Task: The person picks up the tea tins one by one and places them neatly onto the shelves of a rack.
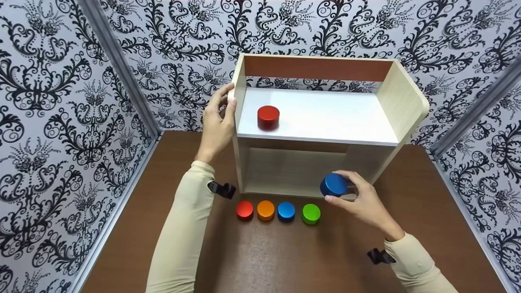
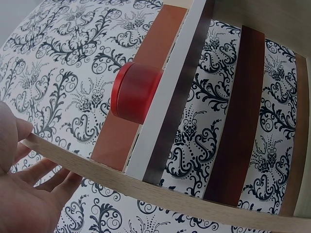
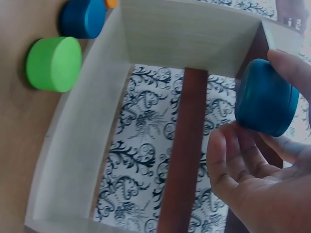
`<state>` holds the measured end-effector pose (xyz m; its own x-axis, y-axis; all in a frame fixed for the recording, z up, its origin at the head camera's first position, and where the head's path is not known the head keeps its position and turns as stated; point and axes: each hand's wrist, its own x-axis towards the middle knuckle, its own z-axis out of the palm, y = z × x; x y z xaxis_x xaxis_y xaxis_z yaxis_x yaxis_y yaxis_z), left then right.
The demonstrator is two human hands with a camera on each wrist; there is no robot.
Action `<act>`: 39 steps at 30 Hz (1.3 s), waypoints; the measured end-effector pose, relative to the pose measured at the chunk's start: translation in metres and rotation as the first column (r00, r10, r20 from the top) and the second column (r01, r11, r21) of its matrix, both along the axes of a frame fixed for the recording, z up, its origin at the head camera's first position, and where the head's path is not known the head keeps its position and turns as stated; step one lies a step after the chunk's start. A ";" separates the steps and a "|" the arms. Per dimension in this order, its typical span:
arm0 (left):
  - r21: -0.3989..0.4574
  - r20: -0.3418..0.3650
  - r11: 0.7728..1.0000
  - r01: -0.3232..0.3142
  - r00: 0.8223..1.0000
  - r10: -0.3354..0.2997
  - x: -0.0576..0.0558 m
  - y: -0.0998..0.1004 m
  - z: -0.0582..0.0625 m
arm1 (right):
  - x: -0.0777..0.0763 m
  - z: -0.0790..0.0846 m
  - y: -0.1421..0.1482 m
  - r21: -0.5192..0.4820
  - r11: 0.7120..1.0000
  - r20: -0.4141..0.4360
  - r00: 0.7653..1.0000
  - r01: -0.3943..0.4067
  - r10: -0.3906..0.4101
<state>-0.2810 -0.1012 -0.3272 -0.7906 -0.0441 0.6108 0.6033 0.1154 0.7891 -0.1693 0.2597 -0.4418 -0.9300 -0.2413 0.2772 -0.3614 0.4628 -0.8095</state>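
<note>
My right hand (image 1: 364, 201) pinches a larger blue round lidded tin (image 1: 334, 184) between thumb and fingers, in front of the lower compartment of a small wooden shelf unit (image 1: 407, 101). In the right wrist view the same blue tin (image 3: 267, 97) shows a lid seam near one end. My left hand (image 1: 219, 122) grips the unit's left side panel (image 2: 92, 167), thumb on one face and fingers on the other. On the white upper shelf (image 1: 325, 114), toward its left end, stands a larger red round tin (image 1: 268, 118).
Before the unit, a row of smaller round tins stands on the brown table (image 1: 268, 256): red (image 1: 244, 210), orange (image 1: 265, 210), blue (image 1: 286, 211) and green (image 1: 311, 214). Patterned walls (image 1: 61, 101) enclose the table at the back and sides.
</note>
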 end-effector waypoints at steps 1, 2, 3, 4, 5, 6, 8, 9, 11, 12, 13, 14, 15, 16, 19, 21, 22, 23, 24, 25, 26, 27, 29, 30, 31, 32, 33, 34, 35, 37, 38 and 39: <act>-0.001 0.002 1.000 -0.002 1.000 0.002 0.000 0.000 0.000 | 0.000 0.003 -0.001 0.009 1.000 -0.015 1.000 0.000 0.000; -0.002 0.003 1.000 -0.003 1.000 0.003 0.000 0.000 0.000 | 0.000 0.006 -0.003 0.021 1.000 -0.030 1.000 0.002 -0.001; -0.005 0.002 1.000 -0.005 1.000 0.005 0.000 0.000 0.000 | 0.000 0.009 -0.004 0.030 1.000 -0.042 0.999 0.002 -0.001; -0.006 0.002 1.000 -0.005 1.000 0.005 0.000 0.000 0.000 | -0.001 0.012 -0.006 0.043 0.999 -0.056 0.998 0.005 -0.003; -0.007 0.001 1.000 -0.005 1.000 0.005 0.000 0.000 0.000 | -0.001 0.015 -0.007 0.051 0.999 -0.066 0.998 0.006 -0.003; -0.007 0.000 1.000 -0.004 1.000 0.004 0.000 0.000 0.000 | -0.002 0.017 -0.008 0.059 0.998 -0.077 0.997 0.008 -0.004; -0.004 -0.001 1.000 -0.001 1.000 0.001 0.001 0.000 0.000 | -0.003 0.022 -0.011 0.064 0.998 -0.085 0.996 0.004 0.001; -0.004 -0.001 1.000 -0.001 1.000 0.001 0.001 0.000 0.000 | -0.004 0.025 -0.013 0.065 0.998 -0.087 0.996 0.001 0.005; -0.003 0.000 1.000 -0.001 1.000 0.001 0.002 0.000 0.000 | -0.004 0.030 -0.017 0.067 0.998 -0.098 0.995 -0.005 0.011; -0.003 -0.001 1.000 -0.001 1.000 0.001 0.002 0.000 0.001 | -0.005 0.032 -0.019 0.069 0.998 -0.105 0.994 -0.008 0.015; -0.003 0.000 1.000 -0.002 1.000 0.002 0.002 0.000 0.001 | -0.006 0.035 -0.020 0.072 0.997 -0.112 0.994 -0.012 0.020; -0.006 -0.002 1.000 -0.004 1.000 0.004 0.002 0.000 0.000 | -0.006 0.038 -0.022 0.075 0.997 -0.121 0.992 -0.015 0.024; -0.008 -0.003 1.000 -0.005 1.000 0.005 0.002 0.000 0.000 | -0.007 0.040 -0.024 0.077 0.997 -0.129 0.991 -0.019 0.029; -0.008 -0.004 1.000 -0.005 1.000 0.005 0.002 0.000 0.000 | -0.008 0.043 -0.025 0.078 0.997 -0.136 0.990 -0.024 0.034; -0.005 -0.007 1.000 -0.001 1.000 0.001 0.002 -0.001 0.000 | -0.010 0.050 -0.029 0.079 0.996 -0.150 0.988 -0.037 0.049; 0.002 -0.006 1.000 0.003 1.000 -0.003 0.002 -0.001 0.000 | -0.012 0.054 -0.032 0.077 0.996 -0.152 0.987 -0.046 0.057; 0.005 -0.007 1.000 0.004 1.000 -0.004 0.001 -0.001 0.000 | -0.013 0.056 -0.033 0.076 0.996 -0.154 0.986 -0.049 0.060; 0.010 -0.005 1.000 0.007 1.000 -0.007 0.001 -0.001 0.000 | -0.014 0.058 -0.034 0.076 0.996 -0.156 0.986 -0.051 0.063; 0.011 -0.005 1.000 0.006 1.000 -0.006 0.001 0.000 0.000 | -0.015 0.060 -0.035 0.076 0.996 -0.158 0.985 -0.055 0.066; 0.010 -0.006 1.000 0.004 1.000 -0.004 0.001 0.000 0.000 | -0.016 0.062 -0.036 0.074 0.996 -0.160 0.985 -0.059 0.070; 0.011 -0.006 1.000 0.003 1.000 -0.003 0.001 0.000 0.000 | -0.018 0.063 -0.037 0.074 0.995 -0.162 0.984 -0.062 0.073; 0.011 -0.007 1.000 0.003 1.000 -0.003 0.001 0.000 0.000 | -0.019 0.065 -0.038 0.072 0.995 -0.163 0.984 -0.065 0.076; 0.008 -0.005 1.000 0.003 1.000 -0.003 0.001 0.000 0.000 | -0.021 0.070 -0.039 0.073 0.995 -0.162 0.984 -0.068 0.079; 0.005 -0.007 1.000 0.001 1.000 -0.001 0.001 0.000 0.000 | -0.022 0.072 -0.040 0.074 0.995 -0.159 0.984 -0.069 0.080; 0.005 -0.006 1.000 0.001 1.000 -0.001 0.001 0.000 0.000 | -0.023 0.075 -0.041 0.077 0.995 -0.155 0.985 -0.068 0.079; 0.004 -0.005 1.000 0.001 1.000 -0.001 0.001 0.000 0.000 | -0.024 0.078 -0.042 0.082 0.995 -0.150 0.986 -0.064 0.076; 0.002 -0.004 1.000 -0.001 1.000 0.001 0.001 0.000 0.000 | -0.025 0.080 -0.043 0.083 0.995 -0.147 0.986 -0.063 0.074; 0.001 -0.004 1.000 -0.003 1.000 0.003 0.001 0.000 0.000 | -0.026 0.083 -0.044 0.084 0.995 -0.144 0.987 -0.061 0.073; -0.001 -0.005 1.000 -0.004 1.000 0.004 0.001 0.000 -0.001 | -0.027 0.086 -0.044 0.086 0.994 -0.142 0.987 -0.060 0.072; -0.006 -0.007 1.000 -0.007 1.000 0.007 0.001 0.000 -0.001 | -0.030 0.091 -0.045 0.089 0.994 -0.140 0.988 -0.059 0.071; -0.008 -0.007 1.000 -0.008 1.000 0.007 0.001 0.000 -0.001 | -0.032 0.093 -0.045 0.089 0.994 -0.139 0.988 -0.059 0.071; -0.009 -0.007 1.000 -0.008 1.000 0.008 0.001 0.000 -0.001 | -0.033 0.095 -0.046 0.088 0.994 -0.139 0.988 -0.058 0.070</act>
<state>-0.2798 -0.1015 -0.3280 -0.7861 -0.0443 0.6166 0.6077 0.1273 0.7839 -0.2025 0.2142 -0.3463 -0.8648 -0.3269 0.3812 -0.5005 0.4989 -0.7075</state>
